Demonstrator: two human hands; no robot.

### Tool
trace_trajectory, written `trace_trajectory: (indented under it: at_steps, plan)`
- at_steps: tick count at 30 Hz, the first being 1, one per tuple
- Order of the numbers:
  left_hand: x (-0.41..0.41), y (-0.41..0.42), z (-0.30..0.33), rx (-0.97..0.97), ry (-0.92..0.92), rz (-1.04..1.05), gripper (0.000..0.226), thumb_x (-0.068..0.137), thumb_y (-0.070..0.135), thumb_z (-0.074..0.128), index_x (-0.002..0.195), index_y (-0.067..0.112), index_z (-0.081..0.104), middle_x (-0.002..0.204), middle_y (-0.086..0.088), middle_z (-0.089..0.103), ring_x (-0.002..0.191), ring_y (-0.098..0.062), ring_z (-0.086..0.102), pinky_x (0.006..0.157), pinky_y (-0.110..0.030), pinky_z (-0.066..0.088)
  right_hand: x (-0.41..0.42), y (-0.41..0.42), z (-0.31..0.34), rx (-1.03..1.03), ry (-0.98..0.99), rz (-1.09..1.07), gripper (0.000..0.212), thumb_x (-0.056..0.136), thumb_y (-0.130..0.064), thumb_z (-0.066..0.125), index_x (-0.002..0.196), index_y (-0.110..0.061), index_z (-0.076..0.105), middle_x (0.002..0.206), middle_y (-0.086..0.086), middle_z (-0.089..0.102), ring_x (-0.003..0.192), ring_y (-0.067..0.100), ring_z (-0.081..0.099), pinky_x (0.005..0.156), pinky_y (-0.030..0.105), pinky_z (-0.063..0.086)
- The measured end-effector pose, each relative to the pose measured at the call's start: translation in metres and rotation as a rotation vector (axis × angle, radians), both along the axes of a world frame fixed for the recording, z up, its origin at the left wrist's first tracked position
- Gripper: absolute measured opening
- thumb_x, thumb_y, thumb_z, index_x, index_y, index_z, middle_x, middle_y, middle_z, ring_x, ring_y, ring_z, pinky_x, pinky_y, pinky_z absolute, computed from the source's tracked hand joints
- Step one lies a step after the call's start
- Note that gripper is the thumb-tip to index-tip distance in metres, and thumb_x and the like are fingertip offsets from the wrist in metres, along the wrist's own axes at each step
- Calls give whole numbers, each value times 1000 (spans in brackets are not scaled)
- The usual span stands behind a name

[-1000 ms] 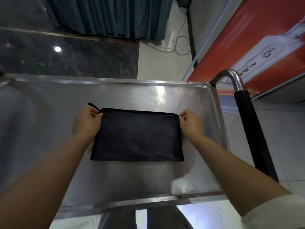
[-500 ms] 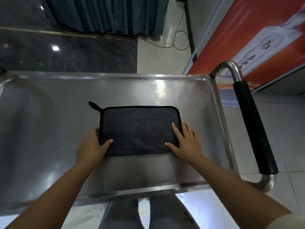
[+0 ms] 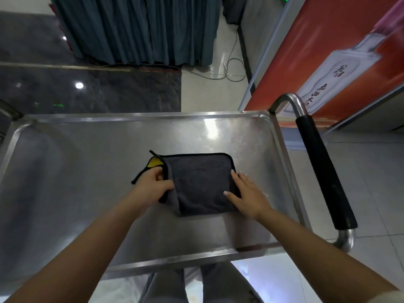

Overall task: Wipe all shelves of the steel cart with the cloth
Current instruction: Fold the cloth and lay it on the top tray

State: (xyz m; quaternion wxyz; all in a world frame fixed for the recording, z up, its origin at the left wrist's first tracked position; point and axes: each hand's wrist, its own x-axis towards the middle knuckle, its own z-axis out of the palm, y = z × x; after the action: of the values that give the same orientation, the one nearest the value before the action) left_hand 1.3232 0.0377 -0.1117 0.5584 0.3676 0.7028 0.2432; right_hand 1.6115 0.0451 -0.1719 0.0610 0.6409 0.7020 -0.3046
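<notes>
- Steel surface first: the shiny stainless-steel top shelf of the cart (image 3: pixel 72 171) fills the left of the scene, its raised rim running along the far and near sides, with bare metal out to the left edge.
- Left hand (image 3: pixel 153 188) comes next, its fingers curled round the left edge of the dark grey folded microfibre cloth with black piping (image 3: pixel 201 182); it lifts that edge off the steel, so a yellow underside (image 3: pixel 154 162) shows at the far-left corner. My reading is that the lifted flap is being turned over to halve the cloth into a thicker pad before wiping.
- Cloth position: it lies near the middle of the top shelf, slightly right of centre, well apart from every rim. Its long axis runs left to right, parallel with the far rim; a short black hanging loop points away at the far-left corner.
- Right hand (image 3: pixel 246 194) lies flat, fingers straight and spread, pressing on the cloth's right edge, probably to pin it while the other side is folded.
- Rightmost is the cart's curved steel push handle with a black foam sleeve (image 3: pixel 321 169), running near to far beside the shelf's right rim, untouched by either hand.
</notes>
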Motion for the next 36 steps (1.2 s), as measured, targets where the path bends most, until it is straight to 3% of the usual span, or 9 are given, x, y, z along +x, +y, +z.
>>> trace_trajectory:
  at_steps: [4,8,11,14,20,23,27,30,36]
  plan:
    - [65,19,-5,38,48,-137,55,82,9,67,134,14,49,74,1,51,74,-16,53,68,-25,45,19,3,8,-35,119,-148,70,96,-55,41,153,-25,13,162,1,10,148,16,5,118,32,9]
    - [128,29,-23,98,121,-303,68,83,13,63,145,15,36,68,6,51,63,-9,50,62,-23,43,37,1,12,-70,205,-178,66,98,-47,42,153,-21,16,161,2,14,148,15,9,115,25,7]
    - [155,30,-38,69,192,-446,76,87,19,60,151,15,20,109,-4,65,100,-20,60,86,-31,48,44,1,13,-76,249,-162,62,100,-43,42,152,-20,19,159,2,19,147,16,14,114,24,10]
    - [164,25,-49,50,231,-500,73,92,30,57,152,19,17,135,-10,53,120,-26,52,101,-34,43,48,3,15,-62,293,-160,57,100,-40,42,151,-21,25,156,2,30,144,19,25,114,30,21]
    - [140,20,-48,296,614,-509,41,97,29,46,137,19,51,125,-5,49,114,-25,47,96,-37,44,46,13,11,-13,235,-55,51,101,-38,41,149,-26,30,155,1,31,144,18,24,114,27,18]
    - [122,21,-50,396,802,-564,49,93,17,47,142,17,44,142,-4,44,125,-25,39,102,-37,40,38,19,12,-15,198,-12,49,101,-37,41,149,-30,30,157,3,28,146,23,19,116,34,17]
    - [118,39,-52,417,916,-779,71,87,14,50,151,22,20,158,0,21,145,-23,14,118,-45,11,25,28,18,51,166,114,49,100,-25,43,147,-33,34,155,4,27,143,26,22,114,34,21]
    - [120,61,-49,406,914,-840,76,89,17,48,152,29,8,161,0,9,148,-24,6,118,-50,5,21,34,23,34,165,124,54,99,-22,44,148,-39,27,161,2,11,147,23,9,117,34,12]
    - [104,62,-43,393,797,-732,62,95,20,45,151,27,20,161,-7,9,147,-28,10,118,-46,16,15,46,28,-24,118,116,67,97,-32,50,152,-32,13,162,2,8,147,24,11,116,39,20]
